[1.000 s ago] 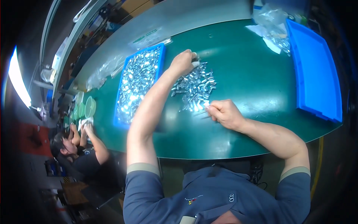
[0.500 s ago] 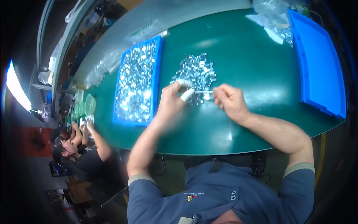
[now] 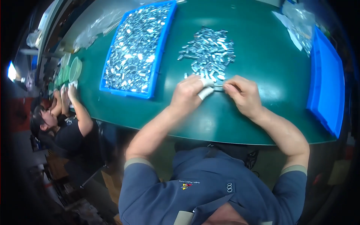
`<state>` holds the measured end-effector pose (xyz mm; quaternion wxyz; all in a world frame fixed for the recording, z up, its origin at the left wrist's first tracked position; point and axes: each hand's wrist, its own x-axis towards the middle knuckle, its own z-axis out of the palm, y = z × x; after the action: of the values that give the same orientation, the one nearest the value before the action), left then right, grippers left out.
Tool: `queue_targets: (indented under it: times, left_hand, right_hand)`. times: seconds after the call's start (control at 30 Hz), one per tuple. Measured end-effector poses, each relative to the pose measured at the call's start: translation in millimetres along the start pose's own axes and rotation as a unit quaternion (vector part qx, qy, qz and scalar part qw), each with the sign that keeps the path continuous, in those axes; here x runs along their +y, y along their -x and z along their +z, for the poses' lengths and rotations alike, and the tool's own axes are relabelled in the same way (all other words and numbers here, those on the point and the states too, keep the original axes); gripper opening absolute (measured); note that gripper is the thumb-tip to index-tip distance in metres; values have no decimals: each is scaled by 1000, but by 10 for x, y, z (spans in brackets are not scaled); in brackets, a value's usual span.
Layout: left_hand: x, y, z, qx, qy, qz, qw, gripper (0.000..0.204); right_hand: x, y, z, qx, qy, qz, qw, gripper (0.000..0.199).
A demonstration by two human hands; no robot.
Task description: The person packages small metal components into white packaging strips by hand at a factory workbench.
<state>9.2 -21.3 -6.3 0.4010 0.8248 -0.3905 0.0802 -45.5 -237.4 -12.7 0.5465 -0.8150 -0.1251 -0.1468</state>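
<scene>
My left hand (image 3: 188,93) wears white covers on its thumb and forefinger, and pinches one end of a slim shiny metal piece (image 3: 218,88). At the other end, my right hand (image 3: 245,95) is closed, its thumb and fingertips gripping the same piece. Both hands are just on my side of a loose pile of small silvery metal pieces (image 3: 212,50) on the green table. Fingers hide much of the held piece, so its exact shape cannot be made out.
A blue tray (image 3: 162,48) full of similar metal pieces lies left of the pile. Another blue tray (image 3: 325,82) stands at the far right, beside a clear plastic bag (image 3: 299,17). At the left a co-worker (image 3: 65,125) handles things near green bowls (image 3: 75,69).
The view has shifted, so the trays and pile sit differently in the picture. My hands remain together on the piece, which now shows less between them.
</scene>
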Motion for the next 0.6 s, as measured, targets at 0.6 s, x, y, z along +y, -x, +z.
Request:
queue_targets:
  times: [0.6]
  left_hand:
    - [101,-60,-430,40,-104,68,991,18]
  right_hand:
    - [-29,64,-47,20,-101,148,984,36]
